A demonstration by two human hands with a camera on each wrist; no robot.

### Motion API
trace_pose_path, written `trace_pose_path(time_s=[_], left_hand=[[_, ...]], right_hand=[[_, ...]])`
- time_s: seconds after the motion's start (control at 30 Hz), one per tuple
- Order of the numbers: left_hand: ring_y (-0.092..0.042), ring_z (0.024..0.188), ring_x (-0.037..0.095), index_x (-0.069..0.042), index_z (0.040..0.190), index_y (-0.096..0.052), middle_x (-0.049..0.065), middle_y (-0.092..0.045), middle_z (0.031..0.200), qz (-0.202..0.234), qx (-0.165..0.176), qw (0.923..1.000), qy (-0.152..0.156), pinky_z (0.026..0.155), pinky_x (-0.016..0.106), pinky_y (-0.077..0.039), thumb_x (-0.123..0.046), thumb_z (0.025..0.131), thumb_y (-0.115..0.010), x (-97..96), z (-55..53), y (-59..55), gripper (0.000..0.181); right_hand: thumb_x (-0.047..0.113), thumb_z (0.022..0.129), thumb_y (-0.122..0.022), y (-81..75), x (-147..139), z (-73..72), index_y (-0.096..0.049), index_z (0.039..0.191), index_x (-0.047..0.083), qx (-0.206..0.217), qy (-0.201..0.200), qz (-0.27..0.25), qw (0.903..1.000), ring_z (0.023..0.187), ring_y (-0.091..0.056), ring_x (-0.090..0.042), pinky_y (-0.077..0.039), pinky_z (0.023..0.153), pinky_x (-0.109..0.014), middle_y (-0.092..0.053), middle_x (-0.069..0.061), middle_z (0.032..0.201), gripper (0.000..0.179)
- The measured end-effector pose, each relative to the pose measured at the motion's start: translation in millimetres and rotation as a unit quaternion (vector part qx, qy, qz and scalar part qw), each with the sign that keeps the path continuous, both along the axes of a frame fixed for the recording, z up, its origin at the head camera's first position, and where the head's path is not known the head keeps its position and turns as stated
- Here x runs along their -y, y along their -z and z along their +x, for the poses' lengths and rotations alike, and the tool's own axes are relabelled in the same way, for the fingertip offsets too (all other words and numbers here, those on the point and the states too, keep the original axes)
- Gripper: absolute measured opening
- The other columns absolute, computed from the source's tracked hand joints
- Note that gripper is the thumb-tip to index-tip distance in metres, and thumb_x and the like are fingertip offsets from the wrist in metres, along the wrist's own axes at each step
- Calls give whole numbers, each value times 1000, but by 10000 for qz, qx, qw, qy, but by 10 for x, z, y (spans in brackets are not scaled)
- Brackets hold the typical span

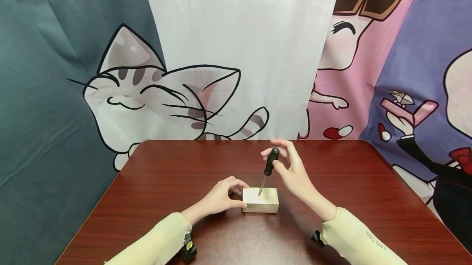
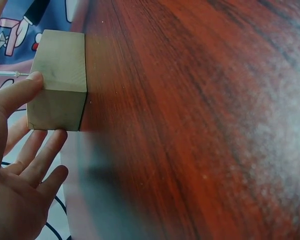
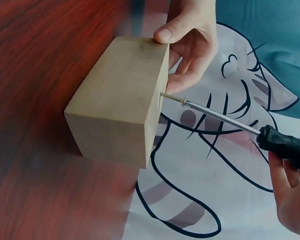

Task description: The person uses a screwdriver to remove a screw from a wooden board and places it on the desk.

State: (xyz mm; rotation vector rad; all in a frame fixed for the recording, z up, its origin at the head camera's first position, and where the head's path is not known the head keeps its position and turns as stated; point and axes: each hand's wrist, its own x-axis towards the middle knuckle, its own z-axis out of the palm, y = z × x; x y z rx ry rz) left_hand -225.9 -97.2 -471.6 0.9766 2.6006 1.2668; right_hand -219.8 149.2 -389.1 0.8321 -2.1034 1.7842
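Note:
A pale wooden block (image 1: 261, 206) lies on the table. My left hand (image 1: 221, 197) grips its left end, thumb at the front edge and fingers at the far side. A screw (image 3: 173, 98) stands partly sunk in the block's top face, its head and upper thread showing. The steel shaft of a black-handled screwdriver (image 1: 272, 161) meets the screw head, the tool leaning slightly to the right. Around the handle, my right hand (image 1: 295, 175) holds it with thumb and fingers, some fingers raised. In the right wrist view, part of the right hand (image 3: 292, 197) is cut off by the edge.
The reddish-brown wooden table (image 1: 177, 162) has rounded far corners. Behind it hangs a cloth backdrop (image 1: 239, 19) with a cartoon cat and figures. Dark wrist devices (image 1: 189, 248) sit at the pale sleeves (image 1: 158, 238).

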Motion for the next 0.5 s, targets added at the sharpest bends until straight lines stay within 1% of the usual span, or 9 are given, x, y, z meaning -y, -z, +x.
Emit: trace_pose_path(time_s=[0.03, 0.07, 0.1, 0.2, 0.27, 0.3, 0.33, 0.4, 0.5], left_hand=[[-71, 96, 22, -15, 117, -67, 7, -63, 101, -1, -22, 10000, 9, 86, 38, -57, -25, 78, -85, 0, 0, 0, 44], [-71, 96, 22, -15, 117, -67, 7, -63, 101, 1, -12, 10000, 11, 86, 38, -57, -25, 78, -85, 0, -1, 0, 44], [-71, 96, 22, -15, 117, -67, 7, -63, 100, 5, -9, 10000, 9, 86, 38, -57, -25, 78, -85, -1, -2, -1, 44], [-71, 96, 21, -15, 117, -67, 7, -63, 100, 11, 3, 10000, 7, 87, 37, -57, -24, 78, -85, -5, 0, -2, 44], [-71, 96, 21, -15, 118, -67, 7, -63, 101, 0, 2, 10000, 6, 87, 37, -57, -25, 78, -85, -8, 3, -5, 45], [-71, 97, 21, -15, 118, -67, 7, -63, 101, -7, 0, 10000, 5, 87, 37, -57, -25, 78, -85, -9, 4, -6, 45], [-71, 97, 21, -15, 118, -67, 7, -63, 101, -11, -4, 10000, 6, 87, 37, -57, -25, 78, -85, -10, 5, -6, 45], [-71, 97, 21, -15, 118, -67, 7, -63, 101, 1, 19, 10000, 5, 87, 37, -57, -25, 78, -85, -8, 6, -7, 45], [-71, 97, 22, -14, 117, -67, 8, -63, 101, 40, 62, 10000, 4, 88, 39, -57, -24, 78, -85, -5, 7, -6, 44]], right_hand=[[-10, 94, -51, 4, 8, -4, -42, 132, 4, 19, 64, 24, 10000, 103, -68, -7, -56, 85, -22, -68, -11, 114, 41], [-7, 94, -55, 8, 15, -6, -44, 130, 5, 27, 213, 100, 9997, 102, -67, -6, -56, 84, -21, -68, -11, 115, 39], [-3, 94, -59, 11, 25, -5, -45, 128, 6, 36, 381, 184, 9991, 98, -68, -5, -56, 81, -21, -67, -10, 116, 37], [7, 89, -72, 12, 52, -1, -53, 122, 9, 37, 1012, 383, 9941, 87, -64, -3, -55, 68, -21, -65, -6, 111, 37], [9, 86, -76, -12, 70, 13, -59, 119, 13, 100, 1361, 434, 9897, 80, -61, -3, -52, 60, -22, -65, -6, 104, 37], [8, 86, -76, -35, 81, 28, -61, 118, 12, 125, 1433, 405, 9888, 78, -61, -3, -52, 58, -23, -64, -7, 101, 36], [7, 85, -76, -68, 91, 49, -62, 118, 11, 146, 1460, 359, 9885, 79, -61, -4, -52, 58, -24, -64, -8, 97, 36], [4, 85, -76, -136, 109, 93, -63, 117, 8, 211, 1429, 291, 9891, 80, -61, -4, -52, 59, -25, -65, -9, 94, 35], [2, 84, -76, -245, 134, 173, -65, 117, 5, 238, 1387, 316, 9895, 80, -61, -3, -53, 60, -24, -64, -10, 95, 34]])
